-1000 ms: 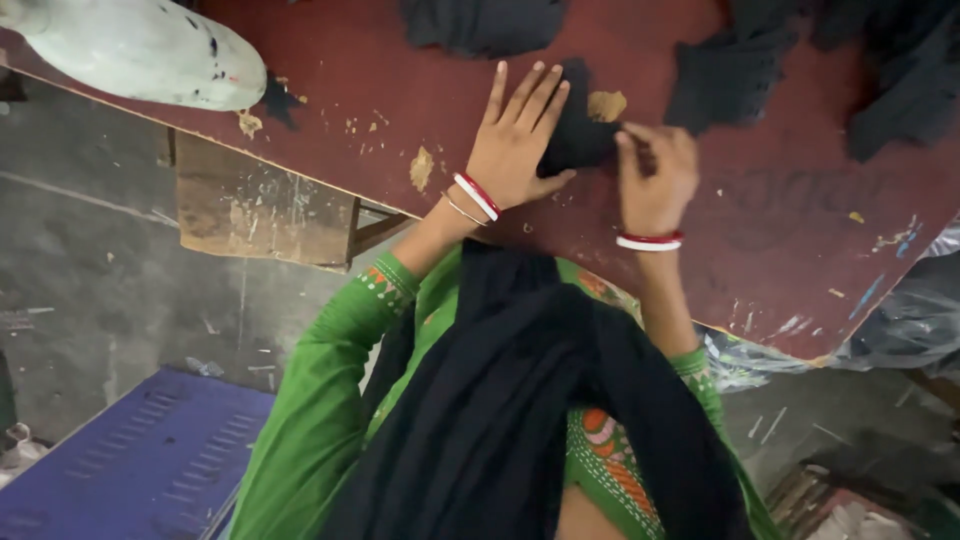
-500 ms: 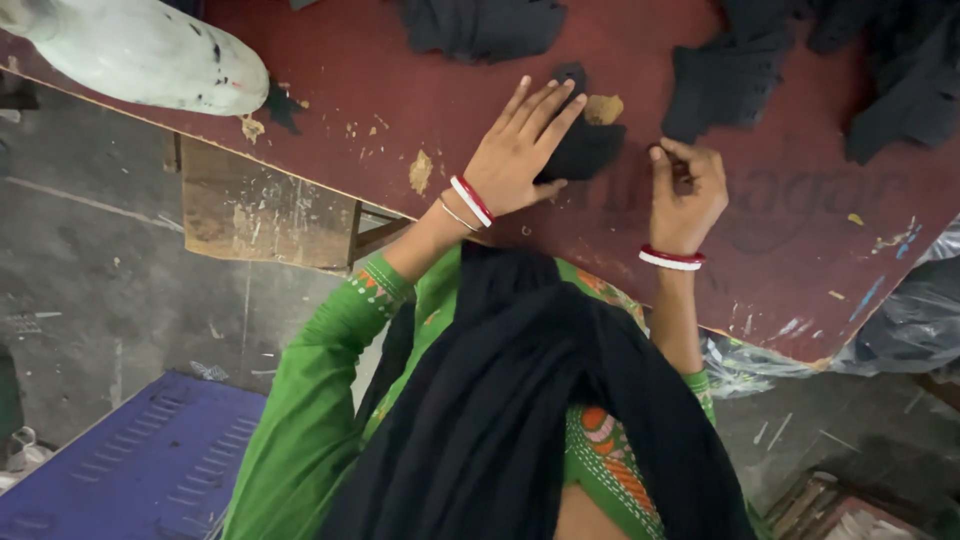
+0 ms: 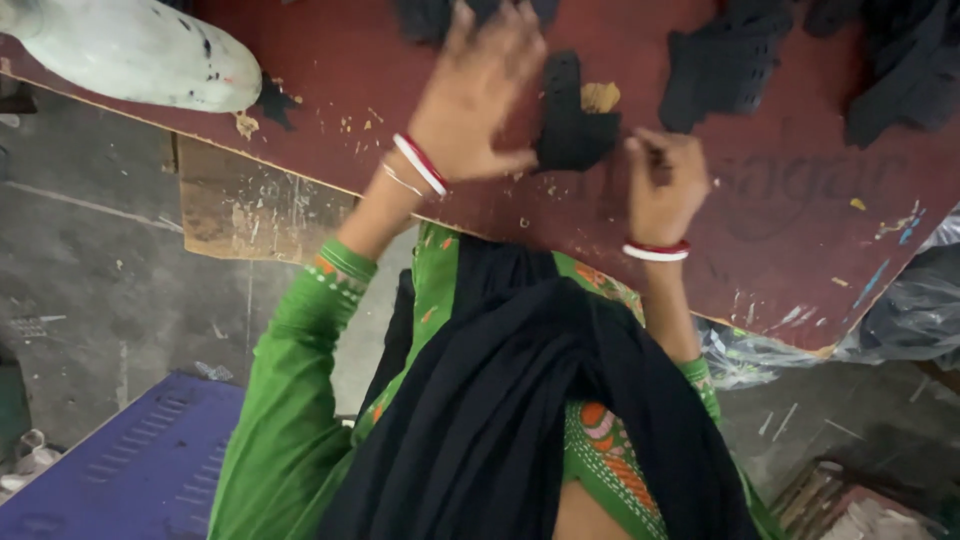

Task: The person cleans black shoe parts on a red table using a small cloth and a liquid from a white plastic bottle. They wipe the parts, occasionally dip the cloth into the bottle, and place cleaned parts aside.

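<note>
Black fabric piece (image 3: pixel 572 125) lies flat on the maroon tabletop (image 3: pixel 780 200), near the table's front edge, with a small tan patch (image 3: pixel 600 96) at its upper right corner. My left hand (image 3: pixel 480 95) is spread wide, fingers apart, thumb side touching the fabric's left edge; palm looks slightly lifted, can't confirm contact. My right hand (image 3: pixel 665 180) is curled tight just right of the fabric; fingertips look pinched together near its lower right edge, can't tell whether on cloth or thread. To do this well I'd say: press the left palm flat so the piece can't slide, keep the right-hand pinch close to the edge, work in short pulls. More black scraps (image 3: pixel 725 65) along the far edge; white machine body (image 3: pixel 130 50) at the left corner.
</note>
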